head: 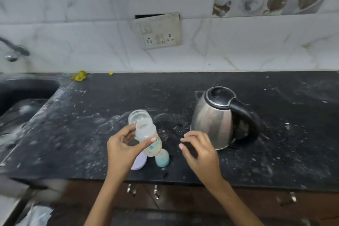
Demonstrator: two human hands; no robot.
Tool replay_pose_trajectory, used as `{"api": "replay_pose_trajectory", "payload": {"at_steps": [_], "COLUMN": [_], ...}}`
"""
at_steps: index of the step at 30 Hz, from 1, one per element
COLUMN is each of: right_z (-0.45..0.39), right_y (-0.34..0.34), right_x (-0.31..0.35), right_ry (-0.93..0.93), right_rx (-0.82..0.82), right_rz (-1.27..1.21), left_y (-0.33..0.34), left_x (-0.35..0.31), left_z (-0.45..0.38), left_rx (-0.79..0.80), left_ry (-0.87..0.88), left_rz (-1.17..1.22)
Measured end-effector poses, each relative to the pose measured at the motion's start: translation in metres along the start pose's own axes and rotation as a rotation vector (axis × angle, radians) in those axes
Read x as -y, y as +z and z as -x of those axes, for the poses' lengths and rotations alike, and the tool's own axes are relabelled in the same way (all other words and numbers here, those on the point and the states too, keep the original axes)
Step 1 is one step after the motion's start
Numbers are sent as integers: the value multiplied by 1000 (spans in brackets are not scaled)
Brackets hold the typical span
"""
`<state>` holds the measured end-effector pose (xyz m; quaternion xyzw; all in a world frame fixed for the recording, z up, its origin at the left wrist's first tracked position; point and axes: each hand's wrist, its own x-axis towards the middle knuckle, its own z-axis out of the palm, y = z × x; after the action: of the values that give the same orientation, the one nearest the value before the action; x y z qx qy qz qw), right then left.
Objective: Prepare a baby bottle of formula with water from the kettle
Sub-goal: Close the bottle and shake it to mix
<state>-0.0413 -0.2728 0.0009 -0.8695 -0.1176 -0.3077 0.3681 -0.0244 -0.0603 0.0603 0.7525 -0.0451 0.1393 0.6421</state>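
Note:
My left hand [122, 147] grips a clear baby bottle [146, 135] near its open neck; the bottle has coloured print and pale milky liquid low inside. Just behind it stands a clear round container [138, 116] holding something white. A bottle cap [162, 158] with a blue-green tint lies on the counter right of the bottle's base, and a pale lilac lid [140, 162] lies under my left hand. My right hand [199, 150] hovers with fingers apart and nothing in it, just left of the steel kettle [220, 117] with its black lid and handle.
The black stone counter [275, 143] is streaked with white marks. A sink [23, 93] and tap [14, 51] are at the left. A socket plate [159, 31] hangs on the tiled wall. Yellow scraps [79, 75] lie by the wall. Drawers with metal handles [156, 191] are below.

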Motion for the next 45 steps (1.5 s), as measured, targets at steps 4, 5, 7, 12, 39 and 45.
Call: {"api": "replay_pose_trajectory", "payload": {"at_steps": [4,5,7,12,39,45], "right_z": [17,20,25,22,-125,-128], "right_y": [60,71,88,101,-46,-49], "right_x": [7,10,14,14,117,110], "right_ry": [212,259,292,361,427,373], "right_rx": [410,494,599,640,229,369], "right_rz": [18,26,91,185,-713,-685], "left_y": [-35,-42,-55,-67,-6,-1], "left_x": [2,4,8,12,-13,-12], "left_z": [-5,-7,-12,-25,-69,-72], "left_rx": [76,104,162,337,801,789], "left_ry": [-35,-51,-78,-149,-263,-258], "left_rz": [74,105,166,326,641,621]}}
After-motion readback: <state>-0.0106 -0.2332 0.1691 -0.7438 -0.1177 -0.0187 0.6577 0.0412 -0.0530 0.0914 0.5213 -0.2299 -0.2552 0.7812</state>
